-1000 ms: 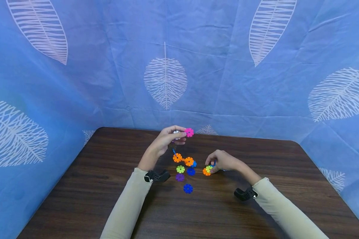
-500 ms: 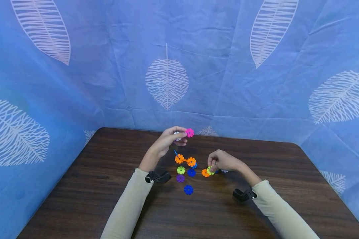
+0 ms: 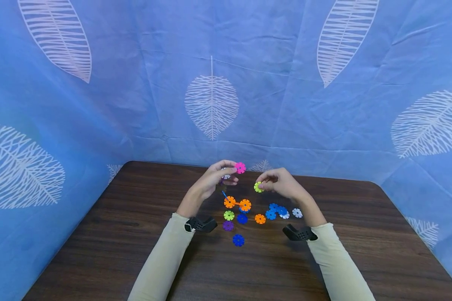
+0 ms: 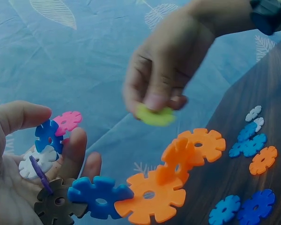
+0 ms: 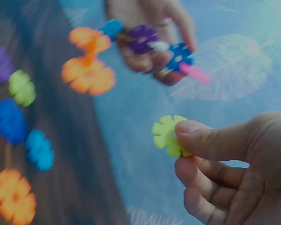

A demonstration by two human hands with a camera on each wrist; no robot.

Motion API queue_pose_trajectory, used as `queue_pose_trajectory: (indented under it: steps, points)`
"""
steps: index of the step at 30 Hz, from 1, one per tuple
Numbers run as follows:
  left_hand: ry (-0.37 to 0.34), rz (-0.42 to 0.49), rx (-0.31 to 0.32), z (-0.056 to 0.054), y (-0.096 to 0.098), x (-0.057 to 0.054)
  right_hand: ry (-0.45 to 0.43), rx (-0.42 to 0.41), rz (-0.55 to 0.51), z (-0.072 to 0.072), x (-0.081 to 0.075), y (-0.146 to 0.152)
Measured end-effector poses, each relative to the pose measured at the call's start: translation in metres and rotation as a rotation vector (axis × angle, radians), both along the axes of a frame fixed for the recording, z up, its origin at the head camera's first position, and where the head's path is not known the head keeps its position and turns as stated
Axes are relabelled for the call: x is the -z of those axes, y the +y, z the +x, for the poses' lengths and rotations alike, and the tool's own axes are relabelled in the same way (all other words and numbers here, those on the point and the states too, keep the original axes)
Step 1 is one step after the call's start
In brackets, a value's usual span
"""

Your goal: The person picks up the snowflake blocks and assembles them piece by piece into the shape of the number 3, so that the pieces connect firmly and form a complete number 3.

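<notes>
we see left hand (image 3: 212,179) at center of head frame, thumb and finger pinching disc chain (image 4: 96,192) near its pink end; chain trails down to orange end. right hand (image 3: 282,184), just right of it, pinches yellow-green disc (image 5: 165,137) by edge, thumb on one face, other fingers curled; disc raised, apart from chain. in lower middle of frame, we find on brown table (image 3: 98,234): orange disc (image 3: 260,218), purple disc (image 3: 228,225), dark blue disc (image 3: 238,240), blue cluster (image 3: 273,207), white disc (image 3: 297,212).
</notes>
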State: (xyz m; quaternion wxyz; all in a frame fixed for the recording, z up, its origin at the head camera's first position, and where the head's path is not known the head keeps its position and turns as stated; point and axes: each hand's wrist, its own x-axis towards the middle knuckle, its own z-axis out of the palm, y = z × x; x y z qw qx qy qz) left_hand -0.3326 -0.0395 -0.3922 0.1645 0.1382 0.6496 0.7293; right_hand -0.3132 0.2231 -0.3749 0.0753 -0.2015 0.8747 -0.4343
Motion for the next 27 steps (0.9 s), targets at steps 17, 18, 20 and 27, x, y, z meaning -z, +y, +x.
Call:
queue_pose_trajectory:
  steps: [17,18,20,27]
  points:
    - [-0.007,0.031,0.031,-0.001,0.003,0.002,0.145,0.173,-0.290,-0.002,-0.003,-0.022]
    - [-0.006,0.036,0.034,-0.002,0.003,0.002,0.150,0.176,-0.298,-0.002,-0.002,-0.022]
    - [-0.005,0.042,0.040,-0.001,0.003,0.002,0.159,0.185,-0.309,-0.002,-0.001,-0.022]
    - [-0.008,0.044,0.039,-0.003,0.002,0.005,0.181,0.188,-0.323,-0.003,0.001,-0.025]
